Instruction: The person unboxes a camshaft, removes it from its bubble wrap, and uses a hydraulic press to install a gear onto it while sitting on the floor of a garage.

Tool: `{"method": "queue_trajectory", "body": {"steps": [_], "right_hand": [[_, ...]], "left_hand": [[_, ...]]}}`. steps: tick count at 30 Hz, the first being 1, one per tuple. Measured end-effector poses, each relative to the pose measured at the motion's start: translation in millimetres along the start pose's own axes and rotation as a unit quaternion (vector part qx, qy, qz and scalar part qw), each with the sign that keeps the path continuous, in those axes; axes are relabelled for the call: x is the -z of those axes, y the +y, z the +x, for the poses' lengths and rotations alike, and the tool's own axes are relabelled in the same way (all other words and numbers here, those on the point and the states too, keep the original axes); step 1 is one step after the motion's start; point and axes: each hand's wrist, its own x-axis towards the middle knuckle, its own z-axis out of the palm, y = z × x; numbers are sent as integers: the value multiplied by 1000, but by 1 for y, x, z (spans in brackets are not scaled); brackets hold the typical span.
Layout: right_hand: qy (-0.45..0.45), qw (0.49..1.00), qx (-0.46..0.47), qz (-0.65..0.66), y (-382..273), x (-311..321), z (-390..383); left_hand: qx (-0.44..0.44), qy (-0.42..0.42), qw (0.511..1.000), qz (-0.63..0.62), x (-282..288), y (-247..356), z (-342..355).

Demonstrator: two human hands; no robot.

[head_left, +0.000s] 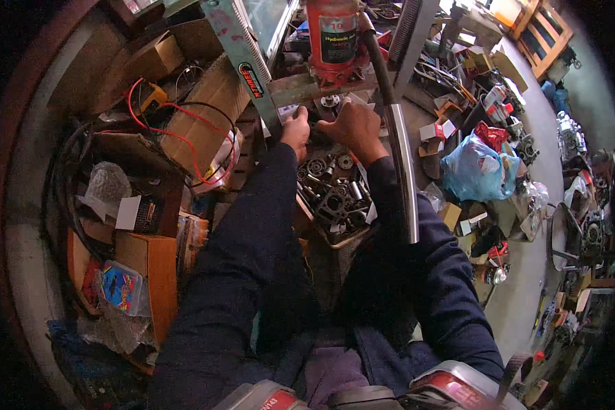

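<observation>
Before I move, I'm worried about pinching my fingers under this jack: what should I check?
1. Red jack on the crossbeam: ok.
2. Left hand well away from the crossbeam: not ok, close by.
3. Right hand fingertips visible: not ok, mostly hidden.
4. Round metal part firmly seated: cannot tell, largely covered.
5. Silver tube off the right sleeve: cannot tell, they overlap in view.

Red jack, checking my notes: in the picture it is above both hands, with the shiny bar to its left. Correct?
The side is wrong: the head view shows the shiny bar to the right of the red jack, which is above the left hand and right hand.
</observation>
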Motion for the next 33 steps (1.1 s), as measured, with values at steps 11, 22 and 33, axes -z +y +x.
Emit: {"method": "queue_trajectory", "body": {"steps": [11, 22, 33], "right_hand": [[-63, 994, 9, -87, 4, 9, -5], [-43, 998, 31, -19, 31, 12, -25], [-127, 988, 47, 73, 22, 12, -23]], "left_hand": [[7, -14, 999, 38, 1, -3, 4], [65, -9, 998, -5, -9, 21, -23], [66, -83, 970, -216, 18, -1, 4]]}}
